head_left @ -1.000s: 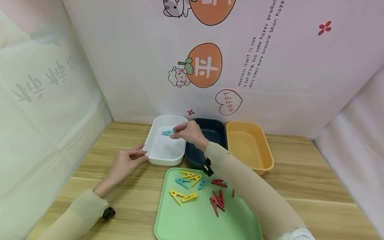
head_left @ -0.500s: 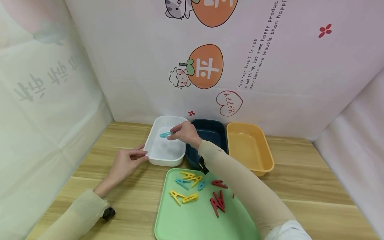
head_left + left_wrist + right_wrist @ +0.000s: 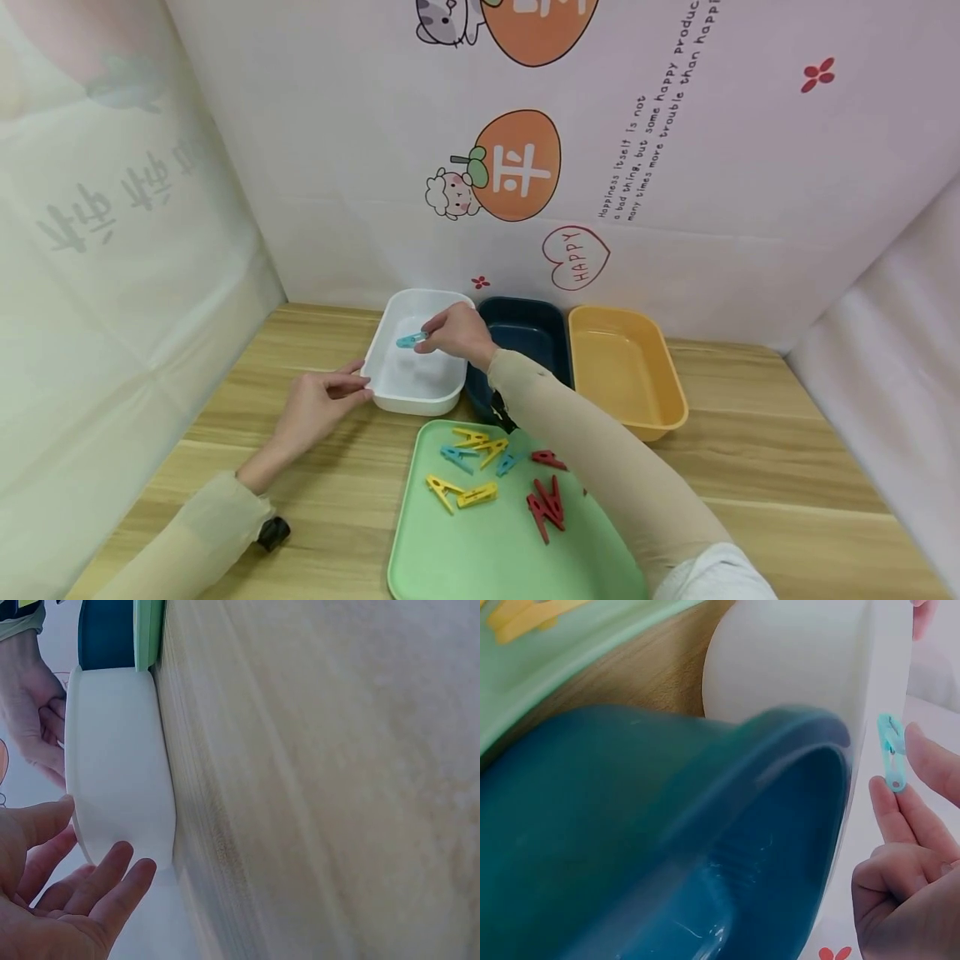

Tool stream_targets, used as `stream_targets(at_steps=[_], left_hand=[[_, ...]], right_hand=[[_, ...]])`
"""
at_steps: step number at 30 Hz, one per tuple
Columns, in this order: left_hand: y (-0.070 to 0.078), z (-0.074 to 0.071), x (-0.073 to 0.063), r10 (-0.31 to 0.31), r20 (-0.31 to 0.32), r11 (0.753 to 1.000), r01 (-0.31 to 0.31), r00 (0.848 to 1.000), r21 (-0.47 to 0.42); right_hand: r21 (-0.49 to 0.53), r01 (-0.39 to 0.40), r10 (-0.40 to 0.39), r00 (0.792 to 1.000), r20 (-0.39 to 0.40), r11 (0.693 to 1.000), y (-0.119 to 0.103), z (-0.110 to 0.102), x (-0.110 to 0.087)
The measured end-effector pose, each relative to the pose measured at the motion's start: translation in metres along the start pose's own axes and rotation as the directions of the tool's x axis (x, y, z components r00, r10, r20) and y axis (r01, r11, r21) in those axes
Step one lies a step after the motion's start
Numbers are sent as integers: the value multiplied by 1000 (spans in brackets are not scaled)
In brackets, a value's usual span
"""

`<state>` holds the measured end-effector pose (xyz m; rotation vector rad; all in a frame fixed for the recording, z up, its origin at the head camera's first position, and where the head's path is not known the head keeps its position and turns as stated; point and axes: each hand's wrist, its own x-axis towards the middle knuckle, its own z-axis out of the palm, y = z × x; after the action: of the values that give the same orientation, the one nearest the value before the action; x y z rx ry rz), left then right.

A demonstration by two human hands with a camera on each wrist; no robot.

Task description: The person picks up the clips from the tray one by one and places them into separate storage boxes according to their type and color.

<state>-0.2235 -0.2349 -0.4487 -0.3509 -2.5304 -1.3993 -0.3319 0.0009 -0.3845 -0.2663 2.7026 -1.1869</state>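
Observation:
In the head view my right hand (image 3: 459,332) pinches a light blue clothespin (image 3: 409,341) above the white bin (image 3: 412,405). The right wrist view shows that clothespin (image 3: 892,754) between my thumb and fingertips. My left hand (image 3: 313,410) touches the white bin's near left corner, fingers extended against its rim and outer side (image 3: 120,757). On the green tray (image 3: 480,567) lie yellow clothespins (image 3: 477,494), blue clothespins (image 3: 457,457) and red clothespins (image 3: 546,508). My right forearm hides part of the tray.
A dark blue bin (image 3: 525,310) stands right beside the white one, partly behind my right arm. Farther right is a yellow bin (image 3: 626,375). All three stand on the wooden table (image 3: 765,433), before a printed cloth backdrop (image 3: 337,167).
My right hand has shifted slightly left and a little lower over the white bin, still pinching the blue clothespin. My left hand stays at the bin's corner.

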Motion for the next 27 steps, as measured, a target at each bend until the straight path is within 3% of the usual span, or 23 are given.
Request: stream_targets(at_steps=[7,20,27], left_hand=[[-1,1,-1,-6,3,1000,5,1000,8],[-1,1,-1,-14,2,1000,14,1000,-4],[0,-1,0,-3,7,1000,3,1000,-3]], right_hand=[[-66,-63,63,998,-2,996,0,5,5],[-141,-92,97,995,29,986,-1,12,8],[-174,-39,45,999,30,984,-6,0,2]])
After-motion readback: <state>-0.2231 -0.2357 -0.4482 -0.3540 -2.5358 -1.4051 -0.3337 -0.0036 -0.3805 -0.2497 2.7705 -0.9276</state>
